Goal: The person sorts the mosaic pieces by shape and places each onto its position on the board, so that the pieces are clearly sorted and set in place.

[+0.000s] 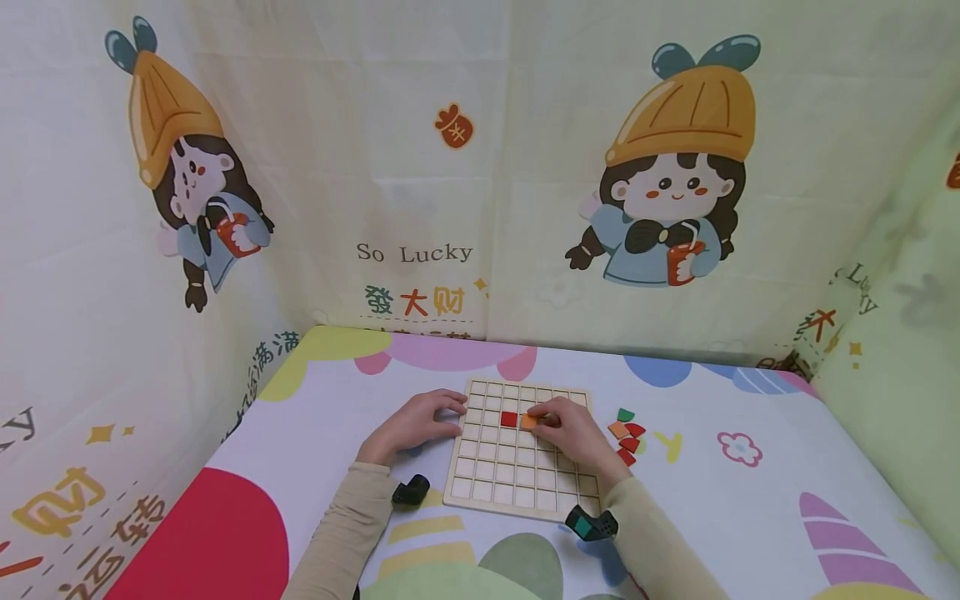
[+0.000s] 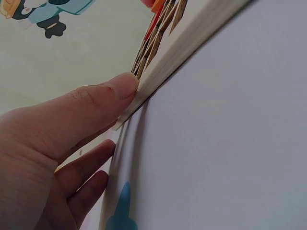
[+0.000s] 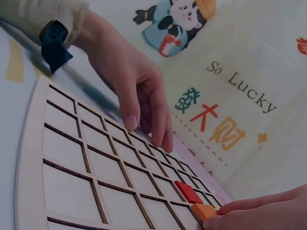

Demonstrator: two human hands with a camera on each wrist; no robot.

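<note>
A wooden grid board (image 1: 483,487) lies on the patterned tablecloth. One red square tile (image 1: 509,419) sits in a cell of its upper part. Just to the right of that tile, my right hand (image 1: 573,433) pinches an orange square tile (image 1: 528,422) between thumb and fingertips, low over the grid. In the right wrist view the orange tile (image 3: 205,211) is tilted at the red tile's corner. My left hand (image 1: 418,423) rests at the board's left side. Its thumb (image 2: 125,85) touches the edge in the left wrist view, with the other fingers loosely extended beside it.
To the right of the board lies a loose group of pieces: a green piece (image 1: 626,414), an orange tile (image 1: 618,430) and several red pieces (image 1: 628,444). A printed cloth wall (image 1: 525,317) rises behind the table, with more cloth on both sides.
</note>
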